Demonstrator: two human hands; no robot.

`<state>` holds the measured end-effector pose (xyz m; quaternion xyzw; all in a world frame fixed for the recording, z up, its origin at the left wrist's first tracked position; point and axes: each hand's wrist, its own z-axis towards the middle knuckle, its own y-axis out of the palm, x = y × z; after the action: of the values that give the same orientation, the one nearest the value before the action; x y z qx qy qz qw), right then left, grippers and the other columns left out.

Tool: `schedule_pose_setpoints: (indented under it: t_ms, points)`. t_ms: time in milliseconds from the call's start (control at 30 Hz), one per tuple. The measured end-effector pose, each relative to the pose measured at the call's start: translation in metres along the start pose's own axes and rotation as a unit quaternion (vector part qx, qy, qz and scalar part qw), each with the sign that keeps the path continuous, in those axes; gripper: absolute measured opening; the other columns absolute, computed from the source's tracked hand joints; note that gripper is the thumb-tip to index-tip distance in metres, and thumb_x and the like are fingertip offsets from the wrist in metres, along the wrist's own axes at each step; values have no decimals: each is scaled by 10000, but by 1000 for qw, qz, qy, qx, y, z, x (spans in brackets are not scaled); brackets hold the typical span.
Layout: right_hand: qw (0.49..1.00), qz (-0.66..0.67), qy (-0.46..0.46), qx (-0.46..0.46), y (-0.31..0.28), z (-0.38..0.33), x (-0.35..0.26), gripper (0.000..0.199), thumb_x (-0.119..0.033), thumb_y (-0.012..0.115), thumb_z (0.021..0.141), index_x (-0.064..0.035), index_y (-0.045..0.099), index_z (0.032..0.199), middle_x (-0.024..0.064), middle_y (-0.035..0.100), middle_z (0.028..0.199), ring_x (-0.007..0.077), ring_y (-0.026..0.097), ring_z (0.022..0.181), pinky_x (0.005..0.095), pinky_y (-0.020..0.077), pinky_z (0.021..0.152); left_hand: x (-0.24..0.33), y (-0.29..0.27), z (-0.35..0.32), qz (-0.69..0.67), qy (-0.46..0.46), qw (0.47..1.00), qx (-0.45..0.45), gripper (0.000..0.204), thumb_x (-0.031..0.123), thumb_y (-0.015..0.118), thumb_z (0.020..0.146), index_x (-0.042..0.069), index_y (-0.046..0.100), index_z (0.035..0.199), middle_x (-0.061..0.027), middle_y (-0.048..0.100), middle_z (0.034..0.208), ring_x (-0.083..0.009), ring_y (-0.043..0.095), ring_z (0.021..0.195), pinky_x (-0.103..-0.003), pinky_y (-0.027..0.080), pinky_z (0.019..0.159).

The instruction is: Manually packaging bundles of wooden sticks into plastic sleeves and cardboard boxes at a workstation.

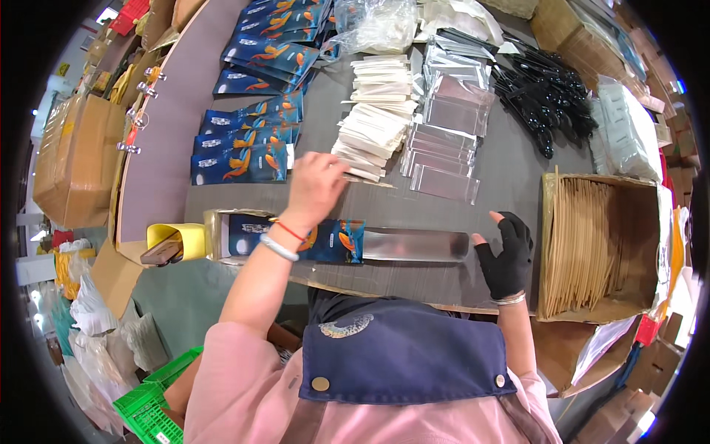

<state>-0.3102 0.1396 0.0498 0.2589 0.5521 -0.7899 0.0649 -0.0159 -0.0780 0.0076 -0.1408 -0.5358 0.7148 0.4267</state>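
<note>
My left hand (316,186), bare, with a red cord and a pale bangle at the wrist, reaches over the table. Its curled fingertips are closed at the near end of a row of slim white paper packets (366,137), pinching an edge there. Below that forearm, blue printed pouches (340,242) lie in a long shiny metal trough (414,245), partly hidden by the arm. Beside the trough's right end, my right hand (509,251) wears a black fingerless glove. Its thumb and fingers are apart, with nothing between them.
More blue pouches (240,164) lie overlapped at left. Clear plastic sleeves (444,181) and black-wrapped utensils (547,100) lie right of the packets. A cardboard box (549,296) of thin wooden sticks stands at right. A yellow container (194,242) sits at the trough's left end.
</note>
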Motion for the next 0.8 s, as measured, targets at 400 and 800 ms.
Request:
schedule_pose_setpoints:
  t_ms: [400,800]
  points:
    - [956,-49,249,145,-72,-63,153,357,-163,739,845,-3,632,1146,139,651,1110,283,622,1034,379,480,926,13,6,17,-31,53,997,-37,85,95,704,803,112,635,849,-25,613,854,-253,567,840,-374,427,731]
    - [937,-125,319,74,-81,-87,203,175,-182,648,850,-15,627,898,171,655,821,308,652,765,402,507,698,89,43,52,-258,37,965,-14,70,64,680,815,61,651,879,-110,640,827,-319,610,780,-418,480,715]
